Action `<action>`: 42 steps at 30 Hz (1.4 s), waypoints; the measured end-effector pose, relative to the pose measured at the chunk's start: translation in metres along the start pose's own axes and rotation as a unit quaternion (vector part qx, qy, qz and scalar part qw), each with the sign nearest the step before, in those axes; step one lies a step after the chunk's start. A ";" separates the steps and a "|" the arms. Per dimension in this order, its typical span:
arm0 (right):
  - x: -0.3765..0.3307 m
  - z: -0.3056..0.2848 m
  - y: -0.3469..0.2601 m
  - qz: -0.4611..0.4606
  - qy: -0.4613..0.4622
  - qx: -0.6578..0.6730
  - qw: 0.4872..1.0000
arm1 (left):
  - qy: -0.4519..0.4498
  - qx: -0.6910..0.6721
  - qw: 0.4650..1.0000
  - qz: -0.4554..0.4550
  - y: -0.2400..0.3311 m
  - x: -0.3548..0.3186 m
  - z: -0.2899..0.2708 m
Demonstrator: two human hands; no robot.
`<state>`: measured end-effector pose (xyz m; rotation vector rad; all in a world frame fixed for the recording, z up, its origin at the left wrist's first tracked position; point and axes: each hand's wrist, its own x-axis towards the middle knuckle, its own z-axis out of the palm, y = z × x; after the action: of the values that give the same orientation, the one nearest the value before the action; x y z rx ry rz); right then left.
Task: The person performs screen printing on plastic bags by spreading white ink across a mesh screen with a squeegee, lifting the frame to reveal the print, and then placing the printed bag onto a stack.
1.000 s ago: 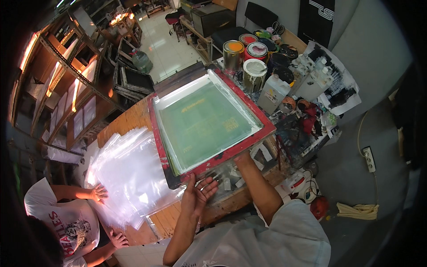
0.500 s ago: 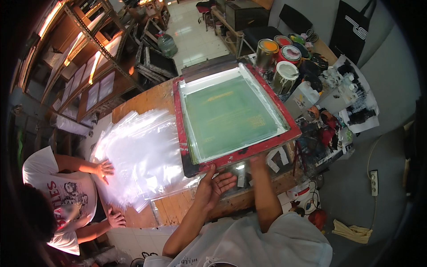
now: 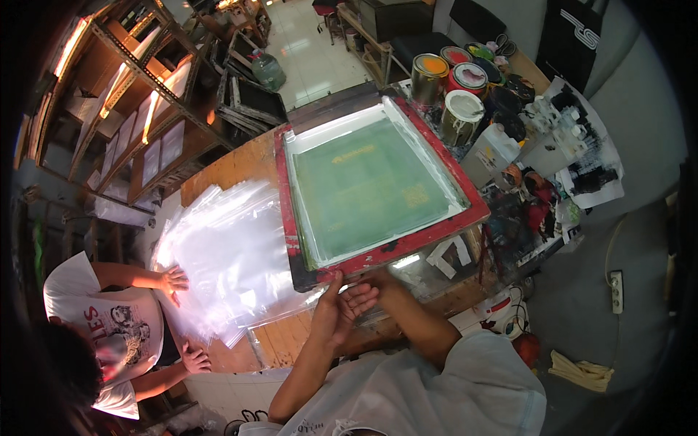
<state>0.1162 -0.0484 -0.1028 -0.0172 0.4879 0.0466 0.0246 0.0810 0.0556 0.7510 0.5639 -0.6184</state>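
A screen-printing frame (image 3: 378, 256) with a red and black painted border holds a green mesh (image 3: 367, 189) edged with white tape. Its near edge is raised above a shiny glass-like surface. My left hand (image 3: 342, 309) is palm up at that edge, fingers stretched out and slightly curled, the thumb touching the border's underside. Close beside it, my right hand (image 3: 384, 289) reaches in from the right, just under the near edge. The frame and the left hand hide most of its fingers. To the left lies a spread stack of clear plastic bags (image 3: 225, 254).
At the left a co-worker's two hands (image 3: 174, 280) rest by the bags and the wooden table edge. Open paint cans (image 3: 463, 112) and plastic jugs (image 3: 494, 152) crowd the right side. Metal shelving (image 3: 156, 109) stands far left, with leaning frames (image 3: 251, 98) and a water bottle (image 3: 267, 71) behind.
My right hand has shifted left along the frame's near edge, close to my left hand. My left hand stays at the edge, its fingers a little more curled. The whole view has shifted slightly.
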 end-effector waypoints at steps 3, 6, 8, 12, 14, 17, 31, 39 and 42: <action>0.019 0.007 -0.095 -0.078 -0.011 0.020 0.997 | 0.014 -0.004 1.000 0.014 0.002 -0.004 0.001; 0.016 -0.002 -0.176 -0.149 -0.009 0.041 0.988 | 0.029 -0.003 0.999 0.023 0.000 -0.002 0.006; 0.005 -0.028 -0.190 -0.156 -0.031 0.061 0.985 | 0.030 -0.003 0.999 0.021 -0.003 0.002 0.003; -0.070 -0.011 -0.203 -0.129 -0.069 -0.071 0.987 | 0.033 0.011 0.998 0.055 0.001 -0.001 0.003; -0.089 -0.034 -0.279 -0.100 -0.236 -0.032 0.966 | 0.043 0.021 0.994 0.100 0.011 -0.009 0.020; -0.125 -0.016 -0.359 -0.406 0.117 -0.292 0.858 | 0.050 0.044 0.983 0.173 0.018 -0.009 0.040; -0.104 0.226 -0.233 -0.649 -0.171 -0.731 0.123 | 0.032 0.035 0.904 0.425 0.069 0.009 0.096; -0.031 0.266 -0.229 -0.733 -0.243 -0.632 0.063 | 0.146 0.172 0.864 0.451 0.067 0.047 0.034; -0.028 0.269 -0.223 -0.740 -0.247 -0.622 0.061 | 0.275 0.279 0.827 0.404 0.014 0.099 -0.055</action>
<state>0.2289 -0.2645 0.1491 -2.2575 -0.7121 -1.6391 0.0879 0.1007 -0.0370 1.6373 0.5187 0.2788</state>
